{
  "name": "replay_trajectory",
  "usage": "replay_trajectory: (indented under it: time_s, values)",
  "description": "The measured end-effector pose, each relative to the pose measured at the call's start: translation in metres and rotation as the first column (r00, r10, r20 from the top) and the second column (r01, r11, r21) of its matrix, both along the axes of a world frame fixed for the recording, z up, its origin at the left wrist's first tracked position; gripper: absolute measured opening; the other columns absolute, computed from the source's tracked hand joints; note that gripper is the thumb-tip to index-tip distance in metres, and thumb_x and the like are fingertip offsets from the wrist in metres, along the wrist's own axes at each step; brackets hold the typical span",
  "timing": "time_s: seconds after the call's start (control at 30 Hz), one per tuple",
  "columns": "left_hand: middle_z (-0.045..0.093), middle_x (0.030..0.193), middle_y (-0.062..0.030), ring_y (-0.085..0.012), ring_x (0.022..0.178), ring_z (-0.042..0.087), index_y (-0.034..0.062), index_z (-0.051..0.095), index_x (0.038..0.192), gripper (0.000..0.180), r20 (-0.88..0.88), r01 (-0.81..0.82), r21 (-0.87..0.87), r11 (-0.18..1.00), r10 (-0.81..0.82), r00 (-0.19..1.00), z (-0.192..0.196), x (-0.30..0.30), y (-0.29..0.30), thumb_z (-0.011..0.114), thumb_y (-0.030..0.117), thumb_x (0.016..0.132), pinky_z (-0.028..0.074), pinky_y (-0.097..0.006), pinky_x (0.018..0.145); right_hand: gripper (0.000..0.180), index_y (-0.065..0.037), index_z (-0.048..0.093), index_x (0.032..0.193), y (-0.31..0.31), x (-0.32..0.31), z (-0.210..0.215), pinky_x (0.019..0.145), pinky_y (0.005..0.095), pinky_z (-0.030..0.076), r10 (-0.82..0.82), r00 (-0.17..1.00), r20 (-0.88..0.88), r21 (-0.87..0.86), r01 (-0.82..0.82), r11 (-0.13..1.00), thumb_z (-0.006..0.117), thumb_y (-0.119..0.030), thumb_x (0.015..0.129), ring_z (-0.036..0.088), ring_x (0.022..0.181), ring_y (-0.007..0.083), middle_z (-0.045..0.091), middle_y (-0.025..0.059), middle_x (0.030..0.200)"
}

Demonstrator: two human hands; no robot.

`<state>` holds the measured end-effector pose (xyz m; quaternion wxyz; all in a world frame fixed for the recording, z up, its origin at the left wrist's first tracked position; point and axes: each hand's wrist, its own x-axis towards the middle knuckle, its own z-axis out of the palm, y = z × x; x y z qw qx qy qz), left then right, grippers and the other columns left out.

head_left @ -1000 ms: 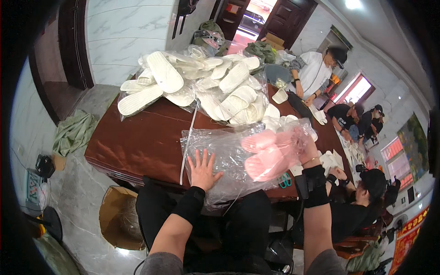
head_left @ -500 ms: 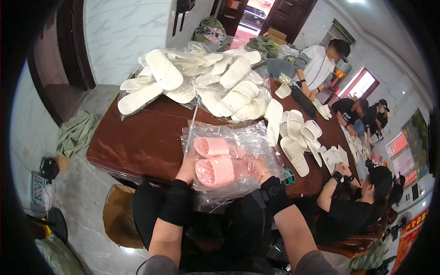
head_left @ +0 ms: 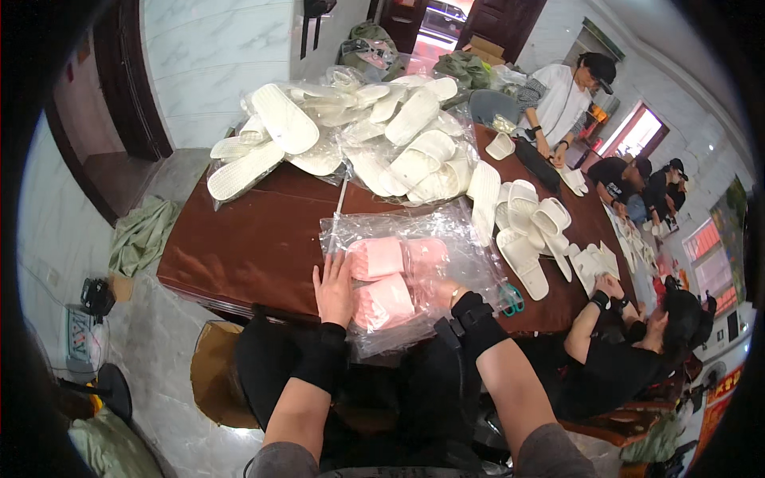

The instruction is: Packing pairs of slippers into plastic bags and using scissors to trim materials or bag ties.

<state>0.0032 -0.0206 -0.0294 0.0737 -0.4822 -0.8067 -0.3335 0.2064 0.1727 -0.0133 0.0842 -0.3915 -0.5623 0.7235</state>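
A pair of pink slippers (head_left: 386,280) lies inside a clear plastic bag (head_left: 422,231) at the near edge of a brown table (head_left: 255,239). My left hand (head_left: 333,288) lies flat against the left side of the slippers, over the plastic, fingers pointing away from me. My right hand (head_left: 441,293) is inside or under the bag at the slippers' right side, mostly hidden by crinkled plastic; only its wrist, with a black strap, shows.
Bags of white slippers (head_left: 358,139) are piled at the table's far side, and loose white slippers (head_left: 522,231) lie to the right. Green-handled scissors (head_left: 510,300) rest near my right wrist. A seated person in black (head_left: 629,358) works at right; others sit farther back.
The pink slippers in the bag came from the table's right toward me to the near edge. My left hand left the flat plastic and now presses their left side; my right hand went deeper into the bag.
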Motion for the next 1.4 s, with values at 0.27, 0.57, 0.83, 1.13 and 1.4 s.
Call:
replay_trajectory:
  time_s: [0.27, 0.57, 0.83, 1.13, 1.4]
  values:
    - [0.046, 0.158, -0.0106, -0.0281, 0.151, 0.035, 0.0101, 0.053, 0.146, 0.05, -0.047, -0.027, -0.122, 0.992, 0.022, 0.999, -0.003, -0.002, 0.002, 0.055, 0.016, 0.096, 0.021, -0.056, 0.123, 0.019, -0.002, 0.07, 0.111, -0.002, -0.006, 0.03, 0.083, 0.0343, 0.055, -0.137, 0.99, -0.029, 0.099, 0.139, 0.985, 0.064, -0.01, 0.094, 0.068, 0.096, 0.0185, 0.073, 0.0082, 0.107]
    - [0.046, 0.158, -0.0094, -0.0257, 0.151, 0.036, 0.0111, 0.054, 0.146, 0.047, -0.099, -0.077, -0.116, 0.99, 0.065, 0.993, -0.007, 0.002, 0.005, 0.045, 0.015, 0.1, 0.022, -0.054, 0.123, 0.018, 0.0, 0.068, 0.109, 0.02, 0.107, 0.169, 0.081, 0.033, 0.056, -0.418, 0.88, -0.225, 0.491, 0.473, 0.732, 0.058, -0.006, 0.095, 0.067, 0.094, 0.0171, 0.071, 0.0088, 0.106]
    - [0.048, 0.156, -0.009, -0.0262, 0.148, 0.039, 0.0114, 0.055, 0.143, 0.044, -0.104, -0.079, -0.093, 0.993, 0.069, 0.992, -0.003, 0.009, 0.007, 0.046, 0.018, 0.101, 0.025, -0.054, 0.122, 0.019, 0.001, 0.067, 0.108, -0.029, 0.089, 0.246, 0.079, 0.032, 0.056, -0.298, 0.853, -0.429, 0.746, 0.521, 0.416, 0.053, -0.003, 0.096, 0.067, 0.092, 0.0158, 0.07, 0.0094, 0.106]
    - [0.044, 0.158, -0.0109, -0.0282, 0.15, 0.035, 0.0145, 0.052, 0.147, 0.051, -0.15, -0.003, -0.12, 0.993, -0.015, 0.989, -0.005, 0.006, 0.011, 0.05, 0.029, 0.098, 0.024, -0.056, 0.122, 0.032, -0.002, 0.068, 0.125, -0.024, -0.002, 0.02, 0.084, 0.0297, 0.054, 0.026, 0.997, -0.074, 0.557, 0.02, 0.83, 0.066, -0.014, 0.095, 0.069, 0.097, 0.0148, 0.073, 0.0058, 0.109]
    - [0.049, 0.154, -0.0116, -0.028, 0.148, 0.039, 0.0095, 0.056, 0.14, 0.041, -0.043, -0.054, -0.047, 0.997, 0.052, 0.998, -0.01, 0.004, 0.004, 0.048, 0.018, 0.101, 0.024, -0.055, 0.122, 0.026, -0.006, 0.065, 0.124, -0.018, 0.04, 0.069, 0.073, 0.0334, 0.06, -0.313, 0.942, -0.124, 0.158, 0.33, 0.931, 0.061, -0.012, 0.099, 0.071, 0.083, 0.0188, 0.072, 0.0096, 0.097]
